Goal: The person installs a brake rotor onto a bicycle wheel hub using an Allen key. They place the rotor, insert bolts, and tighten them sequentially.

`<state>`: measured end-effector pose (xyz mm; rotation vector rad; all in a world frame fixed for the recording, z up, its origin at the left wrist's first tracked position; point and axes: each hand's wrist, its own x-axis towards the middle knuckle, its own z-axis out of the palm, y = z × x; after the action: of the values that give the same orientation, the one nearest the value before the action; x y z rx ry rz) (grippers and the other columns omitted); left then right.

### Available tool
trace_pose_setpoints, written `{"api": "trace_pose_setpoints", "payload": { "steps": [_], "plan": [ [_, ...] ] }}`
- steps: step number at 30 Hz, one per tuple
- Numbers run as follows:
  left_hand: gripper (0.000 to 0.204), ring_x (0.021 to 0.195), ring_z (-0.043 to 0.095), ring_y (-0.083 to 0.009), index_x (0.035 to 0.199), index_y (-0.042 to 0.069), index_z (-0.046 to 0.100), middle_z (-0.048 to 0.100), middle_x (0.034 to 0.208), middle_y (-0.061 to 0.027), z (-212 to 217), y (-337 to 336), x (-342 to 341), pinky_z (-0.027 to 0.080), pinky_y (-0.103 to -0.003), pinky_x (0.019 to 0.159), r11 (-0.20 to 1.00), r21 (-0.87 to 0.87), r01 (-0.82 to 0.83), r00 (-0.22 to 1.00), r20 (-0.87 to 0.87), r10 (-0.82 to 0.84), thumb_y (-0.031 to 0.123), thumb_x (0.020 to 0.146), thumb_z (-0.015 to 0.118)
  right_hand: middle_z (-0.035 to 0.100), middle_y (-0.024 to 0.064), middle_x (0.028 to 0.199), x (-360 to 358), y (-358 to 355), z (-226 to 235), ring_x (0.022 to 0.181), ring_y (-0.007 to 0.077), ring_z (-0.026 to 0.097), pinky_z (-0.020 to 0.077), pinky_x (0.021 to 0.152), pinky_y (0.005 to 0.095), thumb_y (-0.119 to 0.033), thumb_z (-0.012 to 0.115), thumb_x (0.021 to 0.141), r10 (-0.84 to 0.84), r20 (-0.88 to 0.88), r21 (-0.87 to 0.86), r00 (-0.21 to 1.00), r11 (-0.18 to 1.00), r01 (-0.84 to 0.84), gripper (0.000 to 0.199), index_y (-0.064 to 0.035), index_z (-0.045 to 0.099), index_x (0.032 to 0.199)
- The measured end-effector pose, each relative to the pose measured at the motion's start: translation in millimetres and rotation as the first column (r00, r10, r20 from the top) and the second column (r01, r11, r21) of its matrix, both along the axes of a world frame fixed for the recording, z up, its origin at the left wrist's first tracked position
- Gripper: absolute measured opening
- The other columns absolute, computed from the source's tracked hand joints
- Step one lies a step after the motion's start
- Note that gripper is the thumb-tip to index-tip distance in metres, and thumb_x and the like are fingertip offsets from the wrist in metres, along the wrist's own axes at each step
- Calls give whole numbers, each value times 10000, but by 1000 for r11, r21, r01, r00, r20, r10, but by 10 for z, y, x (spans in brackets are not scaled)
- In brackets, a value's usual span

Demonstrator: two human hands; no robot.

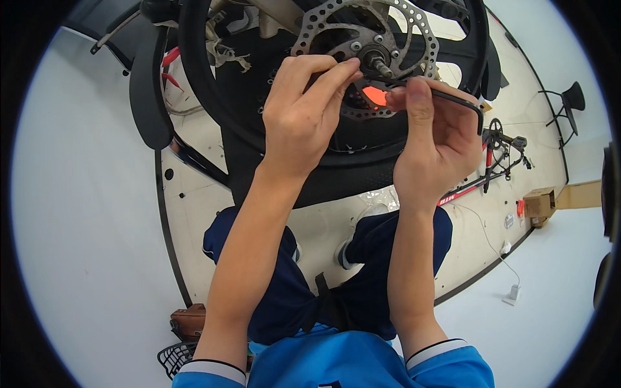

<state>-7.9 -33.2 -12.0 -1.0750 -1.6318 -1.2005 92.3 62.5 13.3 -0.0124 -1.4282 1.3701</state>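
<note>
A bicycle wheel with a black rim (196, 64) rests on a black armchair's seat (304, 189) before me. At its hub sits a silver disc brake rotor (425, 31) with drilled holes and small bolts, and a threaded axle (383, 67) sticks up from the centre. My right hand (435, 145) is closed on a black L-shaped hex key (456, 99), its bent end pointing toward me. My left hand (296, 119) pinches beside the axle, over the rotor; what its fingertips hold is hidden. An orange-red patch (375, 96) shows through the rotor.
The chair's armrest (150, 97) stands on the left. On the floor at right lie a red and black bicycle frame (460, 192) and a cardboard box (539, 203). A black chair (572, 97) is farther off. A brown bag (189, 320) and black basket (173, 359) sit lower left.
</note>
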Motion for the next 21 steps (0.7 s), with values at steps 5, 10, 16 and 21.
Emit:
{"api": "trace_pose_setpoints", "payload": {
  "steps": [5,10,16,21],
  "plan": [
    [270,744,634,-181,1038,51,785,660,900,-62,15,-16,4,524,-277,628,1000,-10,-1,1000,-5,1,-38,783,798,716,91,904,-15,37,-59,772,125,691,563,720,232,8,747,908,-112,-10,227,994,967,112,136,64,681,1013],
    [280,750,646,-185,1046,56,784,662,905,-64,6,-28,-23,528,-281,623,1000,-5,13,1000,-6,-13,-37,782,798,703,69,891,-45,36,-96,762,95,664,535,704,210,-11,760,902,-72,36,210,997,976,63,137,47,690,1004],
    [278,759,649,-177,1046,60,784,661,910,-63,20,-59,-25,543,-283,634,998,-40,39,999,30,-38,-35,785,794,701,70,888,-70,75,-106,776,92,663,539,711,213,-13,745,914,-34,41,208,999,978,25,122,47,688,1003],
    [268,761,648,-179,1043,50,782,659,911,-65,23,-69,-35,535,-278,633,998,-35,44,999,29,-43,-38,789,789,702,81,897,-50,60,-100,784,100,674,548,725,225,-14,734,924,-49,81,239,996,971,29,109,48,683,997]
  ]
}}
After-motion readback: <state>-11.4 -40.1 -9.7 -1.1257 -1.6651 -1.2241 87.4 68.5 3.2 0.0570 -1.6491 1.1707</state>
